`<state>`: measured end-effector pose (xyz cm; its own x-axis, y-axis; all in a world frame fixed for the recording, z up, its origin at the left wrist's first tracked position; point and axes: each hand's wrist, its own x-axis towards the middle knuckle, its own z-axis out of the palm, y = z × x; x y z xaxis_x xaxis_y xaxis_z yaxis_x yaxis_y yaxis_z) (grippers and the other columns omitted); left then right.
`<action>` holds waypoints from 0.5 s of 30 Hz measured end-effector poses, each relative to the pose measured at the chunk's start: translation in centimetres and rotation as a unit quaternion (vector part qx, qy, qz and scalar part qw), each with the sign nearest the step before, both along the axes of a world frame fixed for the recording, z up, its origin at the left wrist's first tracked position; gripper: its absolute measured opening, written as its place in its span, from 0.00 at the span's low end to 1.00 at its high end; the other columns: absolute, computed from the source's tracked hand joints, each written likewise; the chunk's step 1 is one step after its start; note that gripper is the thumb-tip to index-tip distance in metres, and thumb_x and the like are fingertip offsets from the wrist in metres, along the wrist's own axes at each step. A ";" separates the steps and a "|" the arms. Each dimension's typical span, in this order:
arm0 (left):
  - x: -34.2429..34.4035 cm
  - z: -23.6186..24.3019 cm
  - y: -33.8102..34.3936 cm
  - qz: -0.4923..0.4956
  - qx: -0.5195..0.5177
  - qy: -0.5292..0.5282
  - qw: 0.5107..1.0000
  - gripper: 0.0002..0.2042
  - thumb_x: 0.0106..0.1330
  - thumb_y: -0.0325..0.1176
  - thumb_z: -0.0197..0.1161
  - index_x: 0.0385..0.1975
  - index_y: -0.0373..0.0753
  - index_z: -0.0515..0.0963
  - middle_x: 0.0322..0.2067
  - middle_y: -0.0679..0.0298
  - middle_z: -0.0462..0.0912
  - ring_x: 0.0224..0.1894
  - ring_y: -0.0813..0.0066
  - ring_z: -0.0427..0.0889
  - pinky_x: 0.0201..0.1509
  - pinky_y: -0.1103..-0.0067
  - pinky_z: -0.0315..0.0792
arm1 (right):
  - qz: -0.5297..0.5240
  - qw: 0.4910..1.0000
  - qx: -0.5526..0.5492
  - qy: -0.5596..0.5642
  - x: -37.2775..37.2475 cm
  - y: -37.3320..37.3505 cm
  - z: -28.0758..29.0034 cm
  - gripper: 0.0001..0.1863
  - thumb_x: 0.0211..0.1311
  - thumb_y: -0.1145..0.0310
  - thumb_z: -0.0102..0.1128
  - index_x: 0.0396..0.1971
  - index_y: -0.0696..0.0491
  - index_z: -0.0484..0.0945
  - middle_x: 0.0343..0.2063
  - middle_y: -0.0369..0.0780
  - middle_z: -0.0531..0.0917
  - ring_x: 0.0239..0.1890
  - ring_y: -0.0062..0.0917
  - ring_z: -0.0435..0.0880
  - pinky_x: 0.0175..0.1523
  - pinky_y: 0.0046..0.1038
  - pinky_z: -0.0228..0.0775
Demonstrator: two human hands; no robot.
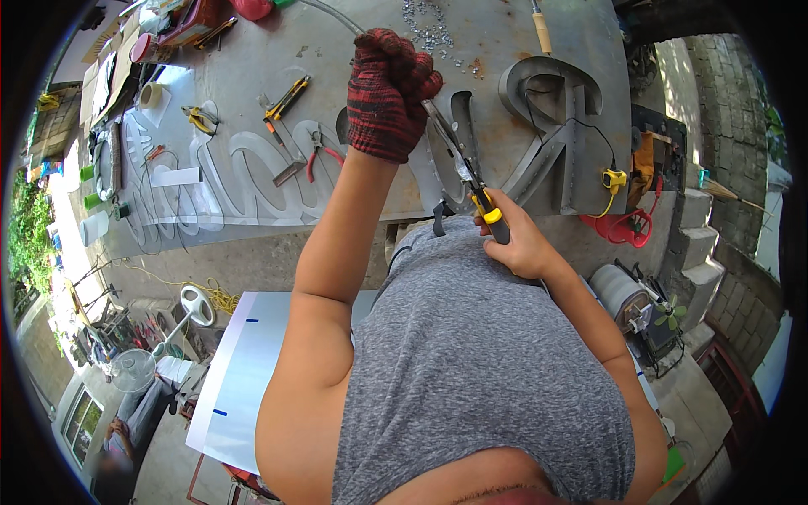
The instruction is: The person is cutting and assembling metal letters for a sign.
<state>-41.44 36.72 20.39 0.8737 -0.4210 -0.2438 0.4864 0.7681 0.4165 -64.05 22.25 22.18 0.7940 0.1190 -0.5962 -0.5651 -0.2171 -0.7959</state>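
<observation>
My left hand, in a red and black knit glove, is closed in a fist around a narrow grey metal strip that curves away past its far side. From the near side of the fist, a length of grey metal runs down to the jaws of the pliers, which have black and yellow handles. My bare right hand grips those handles close to my body; whether the jaws bite on the metal cannot be told. Large grey metal script letters stand upright on the metal-topped table.
Red-handled pliers, an orange and black cutter knife and yellow-handled pliers lie on the table's left side. Small metal bits are scattered at the far middle. A yellow tool with a cord sits at the right edge. A person sits at lower left.
</observation>
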 end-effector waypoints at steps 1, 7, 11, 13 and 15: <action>0.0 0.0 0.0 0.000 0.000 0.000 1.000 0.16 0.77 0.52 0.53 0.30 0.50 0.72 0.20 0.75 0.60 0.20 0.80 0.57 0.22 0.80 0.55 | 0.001 1.000 -0.023 -0.014 -0.2 0.2 -0.3 0.34 0.51 0.78 0.58 0.64 0.55 0.67 0.39 0.38 0.77 0.43 0.23 0.77 0.56 0.28 0.70; 0.1 -0.2 0.0 0.010 0.008 0.006 1.000 0.16 0.77 0.52 0.53 0.30 0.50 0.72 0.19 0.75 0.59 0.20 0.80 0.56 0.22 0.80 0.55 | 0.010 1.000 -0.023 -0.016 0.2 0.1 -0.7 0.31 0.52 0.77 0.59 0.61 0.55 0.69 0.35 0.36 0.77 0.40 0.22 0.77 0.53 0.26 0.70; -0.4 -0.6 -0.1 0.006 0.018 0.008 1.000 0.16 0.77 0.52 0.53 0.29 0.50 0.72 0.20 0.75 0.59 0.20 0.80 0.55 0.22 0.80 0.54 | -0.021 0.999 -0.006 -0.047 0.1 0.5 -1.0 0.32 0.53 0.77 0.59 0.63 0.55 0.68 0.39 0.39 0.79 0.43 0.25 0.79 0.55 0.29 0.70; -0.5 -0.7 -0.2 0.003 0.021 0.014 1.000 0.16 0.77 0.52 0.53 0.29 0.50 0.71 0.20 0.75 0.58 0.20 0.81 0.55 0.22 0.80 0.54 | -0.019 0.997 -0.039 -0.062 0.0 0.5 -1.4 0.33 0.53 0.77 0.58 0.63 0.54 0.67 0.40 0.40 0.80 0.43 0.26 0.79 0.54 0.29 0.71; -0.4 -0.7 0.0 0.003 0.019 0.018 1.000 0.16 0.77 0.52 0.53 0.29 0.49 0.71 0.20 0.75 0.58 0.20 0.80 0.55 0.22 0.80 0.54 | -0.016 0.994 -0.072 -0.076 -0.1 0.5 -1.4 0.34 0.53 0.78 0.58 0.64 0.54 0.67 0.40 0.41 0.80 0.43 0.27 0.80 0.54 0.30 0.71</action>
<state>-41.82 36.74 19.70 0.8670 -0.4048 -0.2905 0.4962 0.7553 0.4282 -64.10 22.79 20.79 0.8784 0.0140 -0.4777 -0.4491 -0.3179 -0.8350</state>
